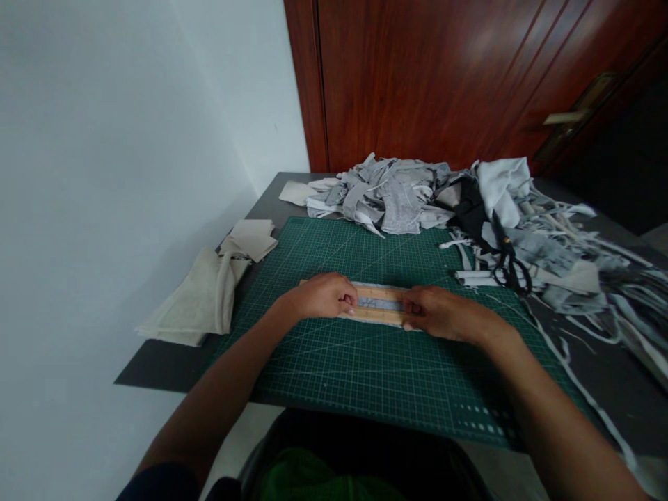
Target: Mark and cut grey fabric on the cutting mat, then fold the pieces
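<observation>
Two parallel light wooden strips (378, 316), perhaps sides of one slotted piece, lie across the green cutting mat (334, 362). A grey piece of fabric (380, 304) shows in the gap between them and along their outer edges. At the left end, my left hand (328, 296) is closed, its curled fingers and thumb on the wood. My right hand (441, 313) grips the right end, fingers bent over the strips. Both palms hide the ends of the wood, and I cannot tell whether the fingertips also pinch the fabric.
A heap of grey and white fabric scraps (399, 198) lies along the back. Black scissors (505, 257) rest on more scraps at the right. Folded cream cloth (203, 296) is at the left edge, beside the white wall (130, 174). Behind stands a brown wooden door (428, 83).
</observation>
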Action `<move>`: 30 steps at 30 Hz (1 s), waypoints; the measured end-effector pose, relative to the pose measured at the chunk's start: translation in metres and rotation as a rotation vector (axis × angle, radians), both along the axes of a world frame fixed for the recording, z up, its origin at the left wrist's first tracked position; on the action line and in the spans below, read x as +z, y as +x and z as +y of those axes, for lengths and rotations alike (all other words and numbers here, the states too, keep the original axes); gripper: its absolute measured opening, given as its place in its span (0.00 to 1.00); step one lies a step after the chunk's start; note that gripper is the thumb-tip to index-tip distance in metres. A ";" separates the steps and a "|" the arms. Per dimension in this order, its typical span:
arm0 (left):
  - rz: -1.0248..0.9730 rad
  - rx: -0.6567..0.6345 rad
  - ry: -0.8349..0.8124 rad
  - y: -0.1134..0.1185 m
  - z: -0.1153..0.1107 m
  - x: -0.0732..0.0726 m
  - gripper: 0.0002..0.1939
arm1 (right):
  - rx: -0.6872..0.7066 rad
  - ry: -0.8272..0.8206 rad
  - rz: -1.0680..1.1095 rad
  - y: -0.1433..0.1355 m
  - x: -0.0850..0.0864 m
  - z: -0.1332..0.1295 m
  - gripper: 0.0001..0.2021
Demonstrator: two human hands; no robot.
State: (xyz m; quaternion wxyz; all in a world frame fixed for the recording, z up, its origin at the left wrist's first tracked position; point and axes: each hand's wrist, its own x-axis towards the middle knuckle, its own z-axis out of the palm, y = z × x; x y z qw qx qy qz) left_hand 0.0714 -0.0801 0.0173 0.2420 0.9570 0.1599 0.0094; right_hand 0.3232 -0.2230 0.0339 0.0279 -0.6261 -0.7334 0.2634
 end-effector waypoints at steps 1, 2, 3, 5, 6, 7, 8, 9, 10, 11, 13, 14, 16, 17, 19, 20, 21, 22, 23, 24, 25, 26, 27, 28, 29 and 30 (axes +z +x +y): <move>0.000 0.001 -0.004 0.000 0.000 0.000 0.04 | 0.000 0.001 0.001 0.000 0.000 0.000 0.04; 0.001 0.000 -0.012 0.000 0.000 0.001 0.04 | 0.001 0.002 0.000 0.000 0.000 0.000 0.04; 0.002 -0.001 -0.025 0.000 0.000 0.002 0.05 | 0.001 0.002 0.000 0.000 0.000 0.000 0.04; 0.006 0.005 -0.067 -0.001 0.001 0.003 0.05 | 0.000 -0.005 0.003 0.001 -0.001 0.001 0.04; 0.009 0.016 -0.088 -0.002 0.002 0.004 0.06 | -0.003 -0.012 0.005 0.001 -0.001 0.001 0.05; 0.013 0.026 -0.105 -0.003 0.003 0.005 0.08 | -0.007 -0.018 0.004 0.001 -0.001 0.001 0.05; 0.015 0.035 -0.114 -0.004 0.004 0.006 0.10 | -0.011 -0.024 0.003 0.001 -0.002 0.001 0.05; 0.014 0.037 -0.115 -0.004 0.004 0.007 0.11 | -0.015 -0.028 0.001 0.001 -0.003 0.001 0.05; 0.012 0.032 -0.110 -0.005 0.005 0.008 0.11 | -0.020 -0.031 -0.003 0.001 -0.003 0.001 0.05; 0.010 0.024 -0.104 -0.005 0.006 0.008 0.11 | -0.026 -0.032 -0.005 0.001 -0.003 0.001 0.04; 0.005 0.010 -0.099 -0.005 0.007 0.007 0.11 | -0.045 -0.034 -0.012 0.000 -0.003 0.000 0.05; 0.005 0.007 -0.103 -0.004 0.008 0.006 0.11 | -0.056 -0.036 -0.017 -0.001 -0.002 -0.001 0.05; 0.006 0.007 -0.118 -0.004 0.010 0.003 0.09 | -0.070 -0.045 -0.026 -0.003 0.000 -0.001 0.05; 0.004 0.009 -0.124 -0.003 0.010 0.002 0.09 | -0.075 -0.050 -0.032 -0.004 0.001 -0.002 0.05; 0.000 0.014 -0.120 -0.003 0.011 0.001 0.08 | -0.078 -0.049 -0.042 -0.005 0.003 -0.002 0.05; 0.002 0.011 -0.111 -0.004 0.010 0.001 0.09 | -0.076 -0.047 -0.043 -0.005 0.004 -0.002 0.05; 0.006 0.002 -0.097 -0.004 0.010 0.002 0.10 | -0.073 -0.048 -0.043 -0.005 0.004 -0.002 0.04; 0.009 -0.008 -0.080 -0.005 0.009 0.003 0.11 | -0.072 -0.050 -0.043 -0.005 0.003 -0.002 0.04; 0.011 -0.019 -0.062 -0.005 0.007 0.004 0.13 | -0.069 -0.053 -0.041 -0.004 0.002 -0.002 0.04; 0.011 -0.023 -0.043 -0.006 0.006 0.006 0.14 | -0.068 -0.056 -0.040 -0.003 0.001 -0.002 0.05; 0.010 -0.023 -0.024 -0.006 0.004 0.007 0.14 | -0.070 -0.057 -0.041 -0.003 -0.001 -0.001 0.05; 0.009 -0.018 -0.007 -0.007 0.003 0.008 0.14 | -0.073 -0.055 -0.043 -0.002 -0.002 -0.001 0.05; 0.013 -0.012 0.007 -0.007 0.002 0.009 0.12 | -0.076 -0.051 -0.044 -0.002 -0.003 -0.001 0.06; 0.021 -0.010 0.015 -0.007 0.001 0.009 0.11 | -0.077 -0.050 -0.042 -0.001 -0.003 -0.001 0.06; 0.031 -0.009 0.018 -0.006 0.000 0.009 0.10 | -0.077 -0.052 -0.040 -0.001 -0.004 -0.001 0.07; 0.037 -0.007 0.020 -0.006 -0.001 0.009 0.09 | -0.079 -0.058 -0.040 -0.002 -0.004 -0.001 0.06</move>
